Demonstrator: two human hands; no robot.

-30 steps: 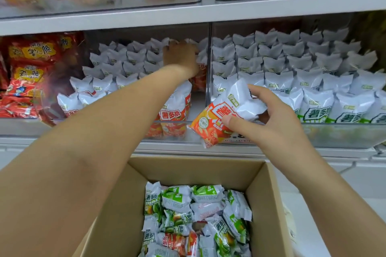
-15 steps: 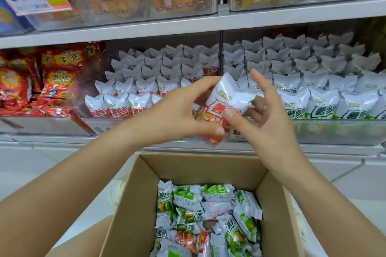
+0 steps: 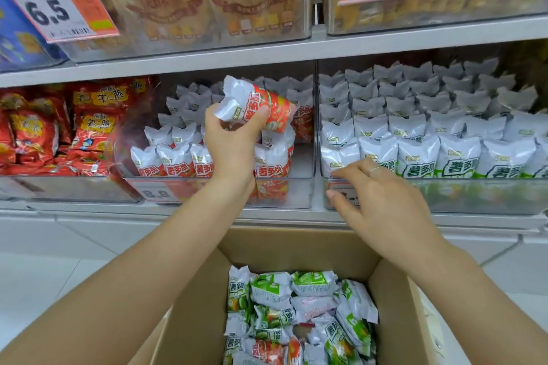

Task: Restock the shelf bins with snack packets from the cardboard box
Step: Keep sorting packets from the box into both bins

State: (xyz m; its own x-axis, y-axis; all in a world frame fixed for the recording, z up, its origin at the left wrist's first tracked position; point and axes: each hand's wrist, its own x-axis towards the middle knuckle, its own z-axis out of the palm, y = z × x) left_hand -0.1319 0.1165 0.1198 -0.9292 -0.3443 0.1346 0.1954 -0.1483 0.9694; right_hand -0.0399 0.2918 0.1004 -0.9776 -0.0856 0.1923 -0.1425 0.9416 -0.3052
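Snack packet (image 3: 258, 105) 薯多脆, left hand (image 3: 232, 139) gripping

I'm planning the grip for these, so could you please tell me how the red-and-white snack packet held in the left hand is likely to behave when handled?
The red-and-white snack packet looks puffy and crinkled, so probably soft and light: the left hand holds it aloft with fingertips. Its glossy film may be slippery. Contents are likely crushable, so squeeze gently.
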